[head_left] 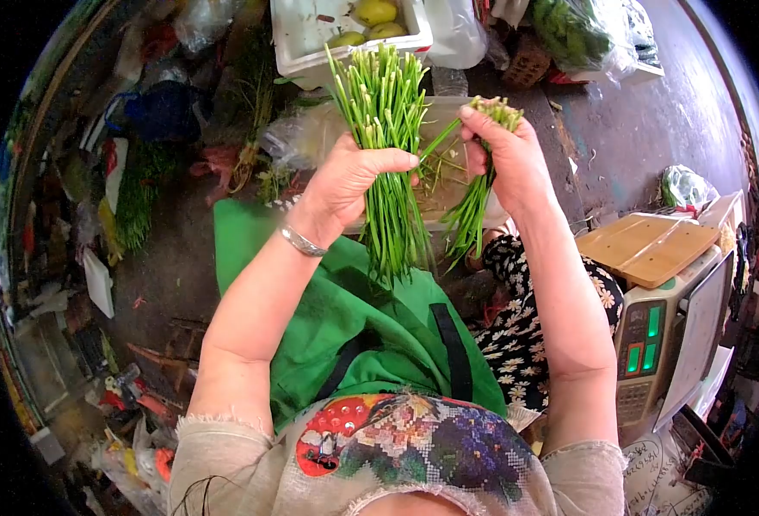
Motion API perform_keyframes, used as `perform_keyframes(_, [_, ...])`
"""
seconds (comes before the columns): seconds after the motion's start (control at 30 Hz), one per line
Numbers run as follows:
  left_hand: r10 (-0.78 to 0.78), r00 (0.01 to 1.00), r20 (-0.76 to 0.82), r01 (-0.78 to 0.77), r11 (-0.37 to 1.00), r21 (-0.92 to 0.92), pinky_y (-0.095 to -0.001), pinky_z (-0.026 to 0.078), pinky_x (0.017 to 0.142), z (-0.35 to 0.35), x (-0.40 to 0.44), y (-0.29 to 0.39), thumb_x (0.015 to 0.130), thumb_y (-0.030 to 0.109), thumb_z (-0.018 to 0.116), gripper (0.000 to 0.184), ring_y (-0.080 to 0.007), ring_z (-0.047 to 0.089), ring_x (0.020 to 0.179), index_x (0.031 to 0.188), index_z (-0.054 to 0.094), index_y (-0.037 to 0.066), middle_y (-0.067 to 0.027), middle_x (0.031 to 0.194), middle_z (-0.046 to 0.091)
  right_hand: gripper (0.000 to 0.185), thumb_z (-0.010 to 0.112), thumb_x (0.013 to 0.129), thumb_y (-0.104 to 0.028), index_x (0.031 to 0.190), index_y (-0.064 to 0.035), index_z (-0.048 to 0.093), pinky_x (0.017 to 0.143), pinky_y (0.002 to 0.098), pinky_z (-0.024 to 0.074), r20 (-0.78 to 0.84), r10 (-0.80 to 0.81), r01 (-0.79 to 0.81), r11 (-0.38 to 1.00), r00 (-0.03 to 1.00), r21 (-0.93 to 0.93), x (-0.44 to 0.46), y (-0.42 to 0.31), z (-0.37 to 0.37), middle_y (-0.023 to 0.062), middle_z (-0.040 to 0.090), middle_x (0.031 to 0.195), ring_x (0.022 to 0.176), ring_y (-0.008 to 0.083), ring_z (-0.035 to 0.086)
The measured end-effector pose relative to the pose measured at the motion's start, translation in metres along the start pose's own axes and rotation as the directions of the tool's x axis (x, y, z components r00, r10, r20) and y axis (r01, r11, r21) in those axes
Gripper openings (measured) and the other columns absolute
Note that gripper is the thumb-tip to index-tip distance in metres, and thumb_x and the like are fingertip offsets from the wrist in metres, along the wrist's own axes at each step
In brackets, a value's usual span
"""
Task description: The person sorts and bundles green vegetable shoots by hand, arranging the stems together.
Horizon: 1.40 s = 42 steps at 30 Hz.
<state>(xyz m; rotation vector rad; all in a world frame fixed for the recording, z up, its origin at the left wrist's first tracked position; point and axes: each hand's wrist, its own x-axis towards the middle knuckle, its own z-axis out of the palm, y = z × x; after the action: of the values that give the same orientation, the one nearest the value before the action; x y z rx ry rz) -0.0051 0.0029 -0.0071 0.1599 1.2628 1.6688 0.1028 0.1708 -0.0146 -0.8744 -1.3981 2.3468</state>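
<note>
My left hand is closed around a thick bunch of green stems, long and thin like chives, with pale cut ends pointing away from me. The thumb lies across the front of the bunch. A smaller bunch of the same stems hangs from my right hand, cut ends up. Between the right thumb and fingertip a few stems slant toward the left bunch. Beneath the hands is a shallow pale tray with loose stem bits in it. A green apron covers my lap.
A white foam box with several yellow-green fruits stands ahead. On the right is a weighing scale with a tan platform. Bagged greens lie far right. More greens and plastic bags clutter the left.
</note>
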Motion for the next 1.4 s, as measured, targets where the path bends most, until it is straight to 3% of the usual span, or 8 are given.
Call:
perform_keyframes(0.37, [0.080,0.990,-0.114,-0.076,0.996,0.041,-0.0297,0.055,0.063,-0.012,-0.001,0.016,0.073,-0.005,0.068,0.035,-0.0174,0.063,0.075,0.106,0.058,0.003,-0.0086,0.091,0.065,0.010,0.064,0.087,-0.012,0.091,-0.0056,0.058,0.048,0.0253,0.0395,-0.361,-0.230,0.302,0.941,0.904,0.154,0.014,-0.040,-0.045,0.0054,0.061,0.078,0.061,0.0121,0.053])
perform_keyframes(0.43, [0.140,0.971,-0.195,-0.132,0.990,0.054,-0.0298,0.055,0.062,-0.013,-0.002,0.017,0.073,-0.006,0.068,0.035,-0.0174,0.064,0.075,0.105,0.058,0.003,-0.0095,0.092,0.066,0.010,0.064,0.087,-0.012,0.092,-0.0053,0.058,0.048,0.0254,0.0395,-0.374,-0.252,0.329,0.931,0.893,0.158,0.017,-0.041,-0.053,0.0056,0.061,0.078,0.061,0.0124,0.053])
perform_keyframes(0.83, [0.121,0.975,-0.187,-0.115,0.992,0.043,-0.0313,0.053,0.064,-0.021,0.001,0.018,0.072,-0.002,0.070,0.030,-0.0197,0.064,0.071,0.100,0.060,0.002,-0.0096,0.089,0.066,0.011,0.061,0.088,-0.013,0.094,-0.0036,0.057,0.051,0.0260,0.0402,-0.380,-0.285,0.364,0.919,0.880,0.153,0.013,-0.051,-0.050,0.0088,0.065,0.084,0.067,0.0144,0.058])
perform_keyframes(0.93, [-0.004,1.000,-0.010,0.004,1.000,-0.022,-0.0322,0.056,0.068,-0.012,-0.003,0.021,0.076,0.001,0.066,0.038,-0.0215,0.066,0.078,0.113,0.057,0.002,-0.0131,0.097,0.067,0.013,0.054,0.091,-0.015,0.095,-0.0021,0.056,0.055,0.0278,0.0450,-0.295,-0.263,0.292,0.955,0.919,0.058,0.009,-0.049,-0.031,0.0124,0.068,0.087,0.076,0.0187,0.064])
perform_keyframes(1.07, [-0.056,0.995,0.078,0.060,0.997,-0.043,-0.0331,0.056,0.068,-0.006,-0.002,0.013,0.075,0.000,0.067,0.040,-0.0210,0.066,0.077,0.114,0.056,0.001,-0.0135,0.097,0.066,0.012,0.057,0.089,-0.014,0.092,-0.0021,0.057,0.061,0.0297,0.0529,-0.072,-0.122,0.126,0.990,0.990,0.060,0.004,-0.033,-0.016,0.0076,0.062,0.075,0.064,0.0170,0.062])
perform_keyframes(1.23, [-0.105,0.990,0.091,0.106,0.994,-0.004,-0.0327,0.055,0.068,-0.002,0.000,0.005,0.074,-0.003,0.067,0.043,-0.0196,0.064,0.076,0.115,0.056,0.002,-0.0125,0.096,0.067,0.017,0.071,0.083,-0.019,0.091,-0.0081,0.061,0.046,0.0197,0.0325,0.129,-0.087,0.104,0.986,0.988,-0.131,-0.009,-0.015,0.010,-0.0053,0.051,0.064,0.050,0.0047,0.041])
perform_keyframes(1.3, [-0.083,0.993,0.087,0.082,0.996,0.017,-0.0319,0.054,0.070,0.001,0.001,0.001,0.075,-0.004,0.067,0.042,-0.0189,0.064,0.078,0.115,0.057,0.003,-0.0109,0.095,0.066,0.021,0.071,0.083,-0.020,0.093,-0.0052,0.061,0.049,0.0199,0.0371,0.153,0.004,0.027,0.979,0.988,-0.202,-0.018,-0.016,0.019,-0.0013,0.061,0.074,0.057,0.0049,0.049])
perform_keyframes(1.4, [-0.032,0.993,0.115,0.028,0.999,0.041,-0.0304,0.053,0.071,0.004,0.005,-0.010,0.074,-0.008,0.067,0.041,-0.0166,0.063,0.080,0.112,0.060,0.004,-0.0068,0.095,0.066,0.019,0.072,0.081,-0.011,0.093,-0.0011,0.061,0.057,0.0231,0.0467,0.172,-0.084,0.114,0.979,0.981,-0.169,-0.020,0.005,0.026,0.0015,0.063,0.076,0.063,0.0089,0.056])
